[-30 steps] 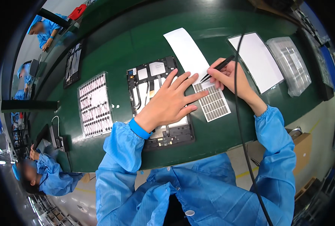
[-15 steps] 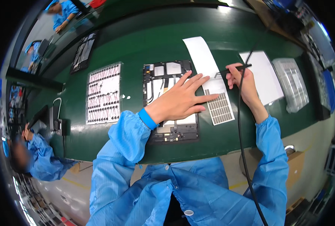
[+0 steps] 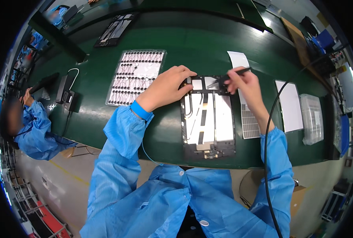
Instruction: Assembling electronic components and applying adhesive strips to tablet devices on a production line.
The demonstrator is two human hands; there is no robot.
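An opened tablet [image 3: 218, 115] with white inner panels, dark strips and a black frame lies in front of me. My left hand [image 3: 166, 87] rests at its far left corner, thumb and forefinger apart on either side of that corner. My right hand [image 3: 246, 85] pinches black tweezers [image 3: 220, 81], their tips over a pale square near the tablet's far edge. Whether the tips carry anything is too small to tell. Beside the tablet, partly under my right forearm, lies a white backing sheet [image 3: 240, 60] with a grid of grey labels [image 3: 250, 123].
A clear tray [image 3: 148, 67] of small black parts with wires lies left of the tablet. Farther left are a second opened tablet [image 3: 115, 31] and a black device with a white cable [image 3: 67, 91]. At right are white paper [image 3: 289, 107], a clear plastic box [image 3: 312, 119] and a hanging black cable [image 3: 266, 158].
My right hand has moved the tweezers from the backing sheet to over the tablet's far part. My left hand has left the sheet for the tablet's far left corner. The view has shifted.
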